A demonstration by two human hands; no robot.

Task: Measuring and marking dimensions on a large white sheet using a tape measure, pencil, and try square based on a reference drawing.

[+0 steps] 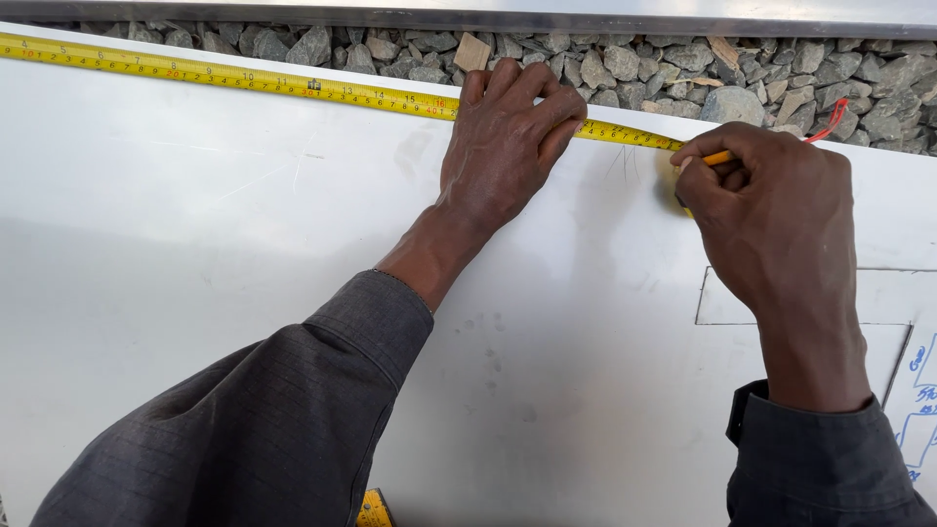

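Grey crushed stone (pixel 683 68) fills the strip beyond the far edge of a white sheet (pixel 195 273) that covers nearly the whole view. On that sheet the left hand (pixel 503 146) lies flat, its fingers (pixel 547 112) stretched out and pressing down on a yellow tape measure (pixel 244 76); they grip nothing, they only pin the tape against the sheet. The tape runs under those fingers, out to the left edge along the sheet's far side, and on to the right as far as the other hand. The right hand (pixel 771 210) is curled tight around a yellow pencil (pixel 717 157), whose end shows between thumb and forefinger, just beside the tape's right end. Faint pencil strokes (pixel 625 161) mark the sheet between the two hands, just below the tape. Drawn rectangle lines (pixel 708 298) sit near the right wrist. Both forearms wear dark grey sleeves (pixel 293 410).
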